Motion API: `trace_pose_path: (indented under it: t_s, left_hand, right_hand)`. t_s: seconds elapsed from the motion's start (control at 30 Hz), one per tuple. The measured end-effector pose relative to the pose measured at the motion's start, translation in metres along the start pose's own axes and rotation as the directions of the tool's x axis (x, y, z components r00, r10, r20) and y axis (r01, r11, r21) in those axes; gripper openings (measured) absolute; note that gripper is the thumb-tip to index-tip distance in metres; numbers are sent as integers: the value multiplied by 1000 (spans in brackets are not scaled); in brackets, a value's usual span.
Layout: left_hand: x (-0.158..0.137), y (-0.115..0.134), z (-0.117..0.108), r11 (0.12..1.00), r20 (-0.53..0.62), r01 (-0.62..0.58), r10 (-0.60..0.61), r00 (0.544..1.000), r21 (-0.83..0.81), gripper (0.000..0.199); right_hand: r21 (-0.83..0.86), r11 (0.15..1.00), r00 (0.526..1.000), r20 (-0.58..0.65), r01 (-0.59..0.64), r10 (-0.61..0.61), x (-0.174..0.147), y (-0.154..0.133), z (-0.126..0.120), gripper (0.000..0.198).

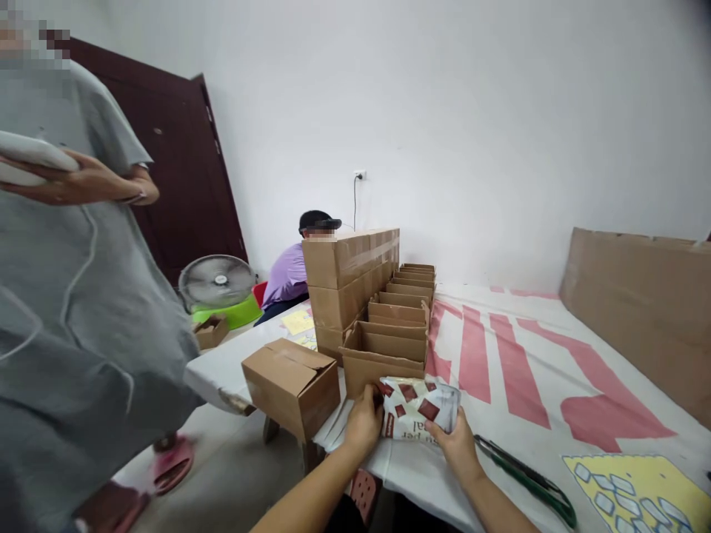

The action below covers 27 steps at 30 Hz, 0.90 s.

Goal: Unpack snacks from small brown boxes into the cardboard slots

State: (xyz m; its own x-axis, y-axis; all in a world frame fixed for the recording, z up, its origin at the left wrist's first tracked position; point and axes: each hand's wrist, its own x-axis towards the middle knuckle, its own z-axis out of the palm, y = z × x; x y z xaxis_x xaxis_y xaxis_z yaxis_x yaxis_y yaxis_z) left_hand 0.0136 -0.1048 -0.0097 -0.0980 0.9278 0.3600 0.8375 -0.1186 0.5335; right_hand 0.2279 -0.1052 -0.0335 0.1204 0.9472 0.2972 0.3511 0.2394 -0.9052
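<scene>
A white pouch with dark red squares [414, 407] is held up at the near edge of the table, its printed lettering upside down. My left hand [364, 420] grips its left end, the fingers partly hidden behind it. At the right end, my right hand [452, 437] pinches the pouch with the thumb in front. Just beyond the pouch stands an open cardboard box [383, 363], first in a row of open boxes running toward the wall. A green utility knife [527, 477] lies to the right of my right hand.
Stacked cardboard boxes [325, 307] line the row's left side. A closed box [292, 381] sits at the table's left edge. At right are a yellow printed sheet [638, 492] and a large cardboard panel [638, 311]. One person [286, 277] sits behind the stack; another [83, 296] stands left.
</scene>
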Motion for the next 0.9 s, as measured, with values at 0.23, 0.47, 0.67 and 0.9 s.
trace_pose_path:
  t_s: [0.23, 0.47, 0.67, 0.9]
  left_hand:
    - [20, 8, 12, 989, 0, 126, -126, 992, 73, 14]
    - [39, 7, 21, 993, -18, 96, -95, 995, 70, 8]
    - [43, 1, 26, 985, 13, 128, -130, 991, 113, 8]
    - [62, 2, 25, 988, 51, 155, -156, 987, 9, 21]
  right_hand:
    - [25, 999, 995, -92, -37, 39, 1, 9, 3, 52]
    - [80, 993, 987, -125, -86, 96, 1, 13, 6, 56]
    - [91, 991, 987, -118, -97, 107, -1, 9, 6, 58]
    - [84, 989, 984, -116, -125, 135, 0, 7, 7, 62]
